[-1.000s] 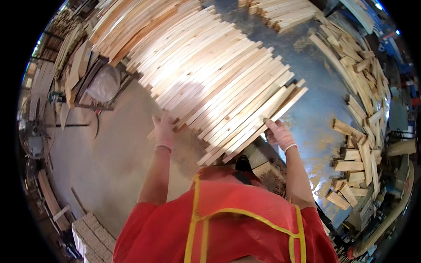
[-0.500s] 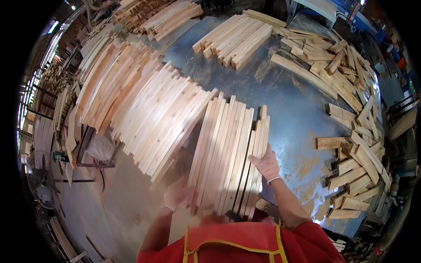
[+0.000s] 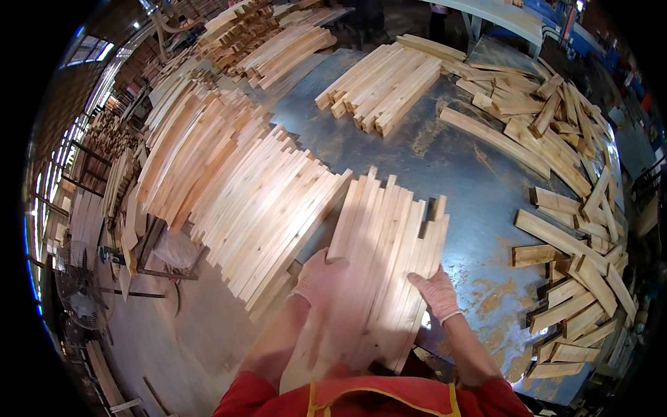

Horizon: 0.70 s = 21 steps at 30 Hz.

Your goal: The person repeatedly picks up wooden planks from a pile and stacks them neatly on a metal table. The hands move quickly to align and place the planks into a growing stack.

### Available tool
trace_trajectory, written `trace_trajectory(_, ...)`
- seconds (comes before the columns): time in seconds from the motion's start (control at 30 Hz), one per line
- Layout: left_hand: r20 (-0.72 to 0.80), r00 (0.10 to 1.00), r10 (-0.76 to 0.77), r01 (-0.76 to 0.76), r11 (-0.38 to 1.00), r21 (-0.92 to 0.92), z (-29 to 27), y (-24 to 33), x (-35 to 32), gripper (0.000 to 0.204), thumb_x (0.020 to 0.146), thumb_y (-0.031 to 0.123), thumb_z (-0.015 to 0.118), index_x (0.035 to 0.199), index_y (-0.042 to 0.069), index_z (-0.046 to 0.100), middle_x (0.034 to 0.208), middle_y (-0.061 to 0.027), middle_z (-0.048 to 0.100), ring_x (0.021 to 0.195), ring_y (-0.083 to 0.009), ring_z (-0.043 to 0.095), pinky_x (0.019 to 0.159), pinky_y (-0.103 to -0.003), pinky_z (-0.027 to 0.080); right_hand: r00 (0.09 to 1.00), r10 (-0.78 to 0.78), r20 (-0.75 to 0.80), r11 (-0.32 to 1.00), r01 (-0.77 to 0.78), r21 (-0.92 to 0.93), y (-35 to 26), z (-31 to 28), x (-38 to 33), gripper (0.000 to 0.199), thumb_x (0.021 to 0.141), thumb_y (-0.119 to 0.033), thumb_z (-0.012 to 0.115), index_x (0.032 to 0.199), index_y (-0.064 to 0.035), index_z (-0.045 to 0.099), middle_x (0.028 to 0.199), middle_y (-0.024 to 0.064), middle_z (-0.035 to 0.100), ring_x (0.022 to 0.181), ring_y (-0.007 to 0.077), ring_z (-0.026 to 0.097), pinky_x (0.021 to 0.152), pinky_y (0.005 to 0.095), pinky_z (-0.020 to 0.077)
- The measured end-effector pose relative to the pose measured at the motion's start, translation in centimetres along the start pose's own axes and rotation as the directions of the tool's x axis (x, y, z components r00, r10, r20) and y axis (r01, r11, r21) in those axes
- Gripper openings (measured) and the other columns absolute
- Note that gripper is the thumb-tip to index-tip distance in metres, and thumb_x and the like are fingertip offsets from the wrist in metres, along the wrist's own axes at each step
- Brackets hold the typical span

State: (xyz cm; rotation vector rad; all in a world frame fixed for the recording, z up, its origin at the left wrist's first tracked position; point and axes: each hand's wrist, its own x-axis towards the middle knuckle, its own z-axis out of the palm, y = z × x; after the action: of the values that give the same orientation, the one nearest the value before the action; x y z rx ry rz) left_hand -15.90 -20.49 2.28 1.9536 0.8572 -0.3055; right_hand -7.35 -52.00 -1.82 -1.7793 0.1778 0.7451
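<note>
A row of pale wooden strips (image 3: 381,257) lies side by side in front of me, the far ends uneven. My left hand (image 3: 318,279), in a light knitted glove, presses on the row's left edge, its thumb over the outermost strip. On the opposite edge my right hand (image 3: 436,292), gloved alike, grips with the thumb on top and the fingers down the side. The near ends reach my red and yellow apron (image 3: 382,389). Just left of this row, close to my left hand, lies a wider layer of strips (image 3: 271,215).
A dark metal table (image 3: 389,156) bears a bundle of strips (image 3: 382,83) at the back. Loose offcuts (image 3: 570,278) are heaped along its right side, with sawdust patches between. Redder strips (image 3: 198,149) lie farther left. A floor fan (image 3: 82,299) stands at the far left.
My left hand has moved up from the near left corner to the middle of the row's left edge. My right hand still holds the right edge. The whole view has shifted slightly.
</note>
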Motion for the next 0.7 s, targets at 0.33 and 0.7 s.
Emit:
trace_trajectory(0.33,-0.371,0.64,0.673,-0.764,0.607,-0.218,-9.3,16.6,-8.9,0.067,0.09,0.035,0.091,0.14,0.0,0.064,0.12,-0.0208,0.077,0.108,-0.0274,0.076,0.097,-0.039,0.06,0.584,-0.726,-0.363,0.603,0.794,0.071,-18.3,-5.3,-13.0,0.069,0.096,-0.022,0.084,0.153,0.0006,0.053,0.139,0.0137,0.07,0.123,0.0221,0.067,0.108,0.0369,0.0544)
trace_trajectory(0.7,0.132,0.702,0.7,-0.707,0.661,0.251,-6.8,5.7,-1.5,0.06,0.1,0.023,0.081,0.151,0.003,0.056,0.146,-0.014,0.066,0.134,-0.0283,0.067,0.112,-0.047,0.058,0.61,-0.751,-0.251,0.66,0.691,-0.295,-10.4,-4.0,-11.4,0.072,0.102,-0.039,0.081,0.16,-0.007,0.055,0.15,0.0077,0.07,0.138,0.0254,0.066,0.112,0.0402,0.0568)
